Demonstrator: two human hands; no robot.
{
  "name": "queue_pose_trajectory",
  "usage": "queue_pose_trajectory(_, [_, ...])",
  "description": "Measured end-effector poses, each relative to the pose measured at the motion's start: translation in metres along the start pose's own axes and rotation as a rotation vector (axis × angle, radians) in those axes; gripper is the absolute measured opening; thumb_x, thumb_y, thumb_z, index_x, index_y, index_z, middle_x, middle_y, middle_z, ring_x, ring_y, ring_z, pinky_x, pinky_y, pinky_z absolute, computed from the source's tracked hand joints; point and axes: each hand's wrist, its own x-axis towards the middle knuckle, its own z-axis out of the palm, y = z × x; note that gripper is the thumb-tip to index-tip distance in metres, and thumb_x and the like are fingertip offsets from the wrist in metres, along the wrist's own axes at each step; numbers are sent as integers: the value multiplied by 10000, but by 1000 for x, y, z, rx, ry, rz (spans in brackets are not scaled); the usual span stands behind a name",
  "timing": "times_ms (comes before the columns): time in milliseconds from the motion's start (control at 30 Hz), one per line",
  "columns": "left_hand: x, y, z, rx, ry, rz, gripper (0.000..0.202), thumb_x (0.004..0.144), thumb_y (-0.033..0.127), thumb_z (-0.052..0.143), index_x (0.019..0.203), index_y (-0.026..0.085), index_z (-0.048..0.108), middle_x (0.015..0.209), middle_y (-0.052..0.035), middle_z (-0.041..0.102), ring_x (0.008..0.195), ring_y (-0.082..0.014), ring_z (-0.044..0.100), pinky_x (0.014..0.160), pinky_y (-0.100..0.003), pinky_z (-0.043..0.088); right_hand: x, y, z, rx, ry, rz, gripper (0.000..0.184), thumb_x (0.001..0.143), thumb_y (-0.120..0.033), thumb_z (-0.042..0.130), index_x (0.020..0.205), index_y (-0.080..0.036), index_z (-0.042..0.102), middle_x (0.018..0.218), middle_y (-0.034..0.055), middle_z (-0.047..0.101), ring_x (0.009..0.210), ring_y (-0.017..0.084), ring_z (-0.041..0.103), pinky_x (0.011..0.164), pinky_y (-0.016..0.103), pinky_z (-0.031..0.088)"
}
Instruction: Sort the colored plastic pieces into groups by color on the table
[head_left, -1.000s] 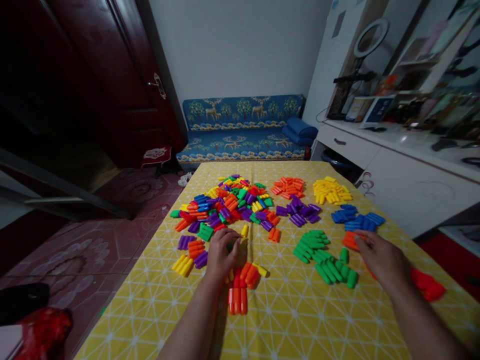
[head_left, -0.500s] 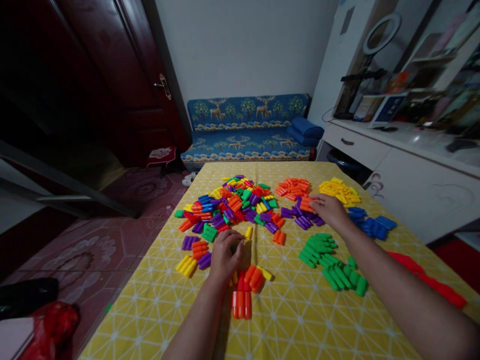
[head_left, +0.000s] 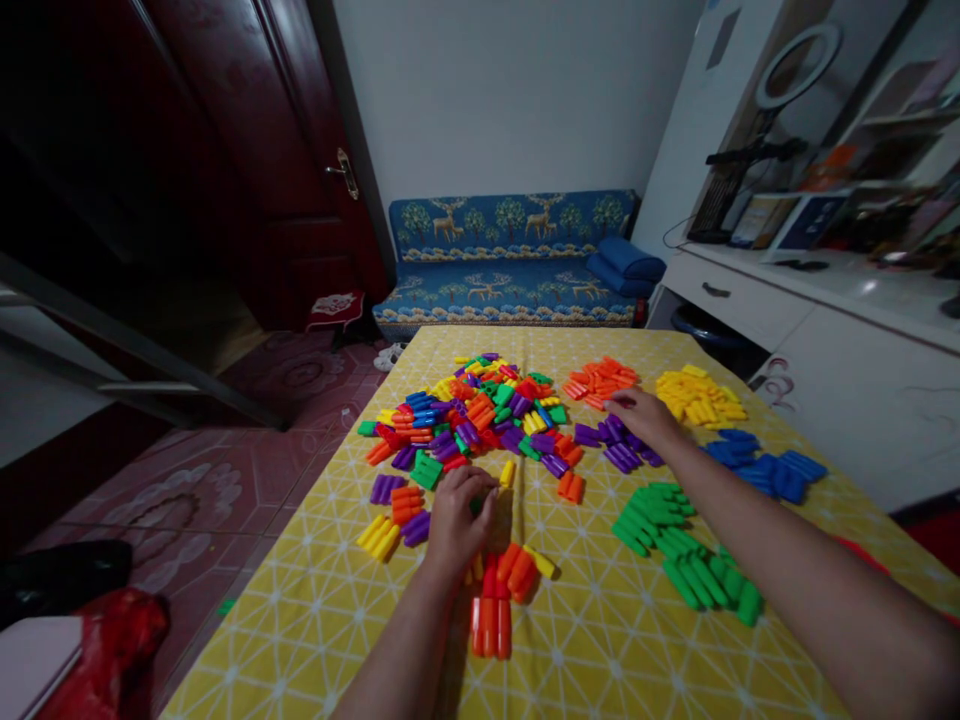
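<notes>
A: Right hand first. What do I get on the head feed?

B: I see the right hand [head_left: 639, 415] palm down, fingers bent, tips at the near edge of the orange pile [head_left: 600, 378]. It partly covers the purple pile [head_left: 621, 456] from my view. Can't tell if it grips anything.

A: And the left hand [head_left: 459, 510]?

B: Fingers curled, thumb towards them, small gap. I see dark green in there; can't tell if it's held. A yellow stick [head_left: 508, 473] sits just beyond the fingertips; contact unclear to me.

A: Around that?

B: Nearer me, a red-orange block [head_left: 491, 628] lies flat, with orange pieces [head_left: 518, 570] and another yellow piece [head_left: 541, 563] just past it. Left of the left hand: a few loose blocks, including a yellow block [head_left: 379, 538]. Beyond it, the mixed heap [head_left: 480, 408], all colours.

A: Other piles?

B: Green pile [head_left: 682, 545] left of the right forearm, blue pile [head_left: 765, 467] beyond that forearm, yellow pile [head_left: 697, 395] farther back, past the right hand. All on the yellow cloth [head_left: 585, 650].

A: Room?

B: Blue sofa [head_left: 487, 275] past the table's far edge, white cabinet [head_left: 877, 370] on the right, dark red door [head_left: 247, 150] on the left. Done.
</notes>
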Motion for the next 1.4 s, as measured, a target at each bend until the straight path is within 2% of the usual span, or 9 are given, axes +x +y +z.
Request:
queue_pose_trajectory(133, [0, 0, 0, -7, 1, -6, 140, 860, 210, 593, 891, 199, 729, 945, -79, 694, 909, -218, 654, 832, -368, 522, -21, -4, 0, -38, -69, -101, 274, 783, -403, 669, 952, -202, 749, 1029, 55, 724, 922, 178, 641, 839, 275, 462])
queue_pose_trajectory(233, [0, 0, 1, -16, -5, -6, 141, 861, 210, 592, 888, 195, 730, 939, -77, 693, 909, -216, 653, 829, -365, 520, -33, -9, -2, -211, -49, -184, 268, 802, -392, 650, 970, -211, 755, 1074, 70, 711, 996, 224, 617, 904, 339, 436])
queue_pose_trajectory(333, [1, 0, 1, -23, -11, -3, 143, 863, 209, 589, 886, 189, 728, 932, -75, 691, 906, -211, 650, 823, -359, 519, -44, -17, 1, -337, -30, -380, 321, 823, -369, 638, 1099, -233, 730, 1172, 79, 690, 1104, 263, 580, 974, 397, 388])
queue_pose_trajectory(433, [0, 0, 0, -23, -9, 1, 144, 866, 217, 588, 882, 184, 728, 921, -74, 689, 898, -209, 650, 816, -355, 519, -51, -24, 8, -339, -115, -570, 354, 861, -321, 597, 1197, -251, 682, 1268, 73, 658, 1162, 250, 562, 1006, 404, 357])
queue_pose_trajectory(533, [0, -1, -1, -19, -15, 0, 149, 871, 225, 586, 889, 187, 729, 929, -75, 689, 900, -210, 651, 820, -357, 519, -55, -27, 11, -399, -145, -543, 328, 868, -274, 565, 1168, -199, 677, 1180, 92, 694, 1104, 255, 591, 990, 414, 362])
queue_pose_trajectory(700, [0, 0, -1, -8, -17, 3, 145, 865, 212, 585, 881, 191, 727, 920, -73, 695, 903, -210, 649, 820, -355, 515, -77, -36, 10, -417, -10, -512, 349, 808, -136, 538, 1126, -156, 682, 1176, 131, 677, 1125, 283, 573, 1035, 455, 343])
queue_pose_trajectory(900, [-1, 1, 0, -8, -16, -15, 143, 866, 220, 588, 875, 192, 728, 926, -72, 695, 898, -207, 643, 832, -357, 505, -171, -68, 37, -80, 46, -561, 448, 852, -151, 480, 1286, -170, 589, 1341, 124, 578, 1230, 257, 534, 1038, 435, 443])
queue_pose_trajectory(1033, [-2, 0, 1, -2, -14, -36, 136, 865, 223, 594, 878, 202, 727, 933, -66, 693, 909, -207, 639, 852, -361, 497, -214, -81, 48, -72, 65, -487, 470, 836, -150, 507, 1298, -201, 575, 1402, 102, 539, 1245, 271, 532, 1001, 443, 489])
queue_pose_trajectory(1400, [-1, 4, 1, -16, -17, -73, 123, 850, 194, 607, 864, 201, 729, 903, -63, 691, 901, -211, 626, 835, -360, 489, -210, -79, 46, -49, 123, -562, 270, 921, -202, 503, 1158, -181, 632, 1303, 111, 587, 1186, 256, 563, 990, 428, 496])
